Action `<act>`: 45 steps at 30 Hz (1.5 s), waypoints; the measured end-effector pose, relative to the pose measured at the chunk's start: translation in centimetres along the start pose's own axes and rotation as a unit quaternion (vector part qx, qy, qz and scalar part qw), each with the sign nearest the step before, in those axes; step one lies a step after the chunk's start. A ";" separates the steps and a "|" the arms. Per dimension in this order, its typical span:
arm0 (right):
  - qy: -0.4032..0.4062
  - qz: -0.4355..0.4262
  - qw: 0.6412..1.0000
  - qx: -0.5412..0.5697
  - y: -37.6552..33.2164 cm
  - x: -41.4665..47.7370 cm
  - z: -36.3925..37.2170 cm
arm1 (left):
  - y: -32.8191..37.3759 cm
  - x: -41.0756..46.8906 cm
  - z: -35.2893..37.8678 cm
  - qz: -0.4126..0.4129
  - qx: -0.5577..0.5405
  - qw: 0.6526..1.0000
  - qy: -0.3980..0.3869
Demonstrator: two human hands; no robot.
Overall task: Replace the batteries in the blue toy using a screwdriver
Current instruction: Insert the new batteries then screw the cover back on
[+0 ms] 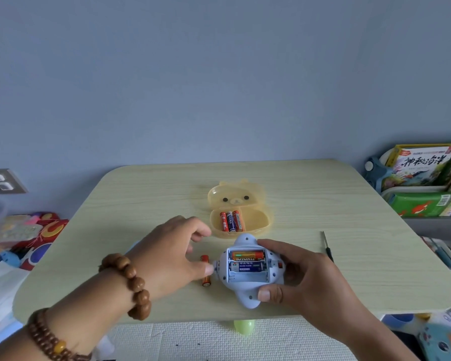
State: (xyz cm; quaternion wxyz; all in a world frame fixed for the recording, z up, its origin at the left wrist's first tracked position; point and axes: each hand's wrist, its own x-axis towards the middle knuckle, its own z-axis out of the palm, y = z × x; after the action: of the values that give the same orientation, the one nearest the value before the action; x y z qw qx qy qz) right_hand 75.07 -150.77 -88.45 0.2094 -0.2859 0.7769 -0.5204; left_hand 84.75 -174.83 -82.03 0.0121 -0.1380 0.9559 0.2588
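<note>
Right hand: curled round the blue toy, thumb on its near lobe.
Blue toy: smooth pale plastic, rounded lobes; the open compartment holds two batteries.
Left hand: fingers loosely curled, gripping nothing; the thumb tip is at the toy's left edge.
Loose battery: orange cylinder under the left thumb.
Case: translucent yellow, bear-shaped, lid open, beyond both hands.
Screwdriver: thin, dark, right of the right hand.

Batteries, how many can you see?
6 batteries: three in the bear-shaped case, two in the open compartment of the blue toy, one on the table, partly hidden by the left hand. More may be hidden.
</note>
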 end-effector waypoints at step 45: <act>0.011 -0.040 0.999 -0.018 0.2 0.3 0.1 | 3.9 -0.3 3.2 0.280 -0.065 0.955 0.071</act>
State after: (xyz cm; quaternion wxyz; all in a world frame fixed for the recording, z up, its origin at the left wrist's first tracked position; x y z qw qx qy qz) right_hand 74.88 -150.93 -88.70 0.1746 -0.3150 0.7762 -0.5175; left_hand 83.86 -169.94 -82.87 -0.1377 0.1169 0.9356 0.3033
